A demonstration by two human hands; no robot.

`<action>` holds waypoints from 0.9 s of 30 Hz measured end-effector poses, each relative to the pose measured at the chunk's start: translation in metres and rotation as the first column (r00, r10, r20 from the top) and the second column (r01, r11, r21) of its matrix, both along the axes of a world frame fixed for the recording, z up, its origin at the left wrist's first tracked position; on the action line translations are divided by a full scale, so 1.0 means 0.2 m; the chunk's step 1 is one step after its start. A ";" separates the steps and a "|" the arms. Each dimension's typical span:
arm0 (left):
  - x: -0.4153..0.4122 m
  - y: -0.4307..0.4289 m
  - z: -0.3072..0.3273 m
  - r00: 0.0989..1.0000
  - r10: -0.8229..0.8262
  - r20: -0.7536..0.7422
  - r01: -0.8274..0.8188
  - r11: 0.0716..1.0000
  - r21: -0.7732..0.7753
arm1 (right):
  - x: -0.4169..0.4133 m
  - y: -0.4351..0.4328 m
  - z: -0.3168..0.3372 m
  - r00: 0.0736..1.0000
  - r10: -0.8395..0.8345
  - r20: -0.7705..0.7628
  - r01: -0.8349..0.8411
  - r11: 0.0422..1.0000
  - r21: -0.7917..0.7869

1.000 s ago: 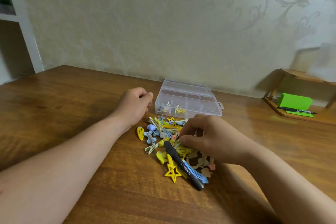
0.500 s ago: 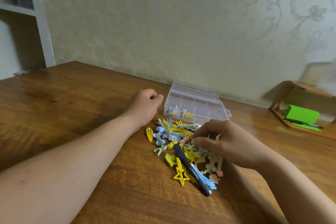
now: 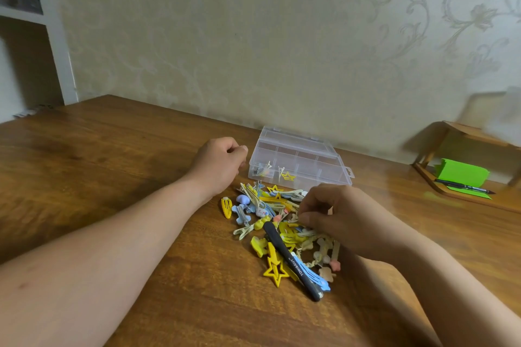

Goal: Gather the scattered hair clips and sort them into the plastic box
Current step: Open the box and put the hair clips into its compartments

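A clear plastic box (image 3: 332, 175) with compartments stands near the wall, with a yellow star clip (image 3: 287, 176) and a few others in its front-left cells. In front of it lies a pile of hair clips (image 3: 262, 207), yellow, blue and beige. A long black clip (image 3: 290, 259) and a yellow star clip (image 3: 275, 269) lie at the pile's near end. My left hand (image 3: 222, 163) rests as a closed fist just left of the box, nothing visible in it. Over the pile's right side, my right hand (image 3: 338, 220) has thumb and forefinger pinched on a small pale clip.
The wooden table (image 3: 112, 177) runs to the wall behind the box. At the far right a low wooden stand (image 3: 451, 194) carries green paper (image 3: 462, 175) and a black pen (image 3: 462, 186). A white shelf unit (image 3: 59, 65) stands at the left.
The view has swung a little, so everything sits slightly further right and lower. My right fingers have shifted a bit on the pile. The left fist stays beside the box.
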State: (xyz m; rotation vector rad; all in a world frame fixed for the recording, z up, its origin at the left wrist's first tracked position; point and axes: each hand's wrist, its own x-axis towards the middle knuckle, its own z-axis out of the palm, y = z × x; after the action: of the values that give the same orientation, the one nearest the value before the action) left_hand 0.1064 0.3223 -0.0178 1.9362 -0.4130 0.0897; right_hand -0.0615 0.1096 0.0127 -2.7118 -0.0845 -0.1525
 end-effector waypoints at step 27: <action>0.01 0.00 0.00 1.000 0.000 0.011 0.000 1.000 0.005 | 0.41 -0.03 0.19 0.932 -0.340 0.128 0.340 0.940 0.023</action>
State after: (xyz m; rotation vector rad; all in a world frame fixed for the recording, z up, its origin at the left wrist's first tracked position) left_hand 0.1078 0.3222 -0.0177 1.9414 -0.4215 0.0995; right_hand 0.0199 0.1045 0.0497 -2.6913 0.3501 -0.4314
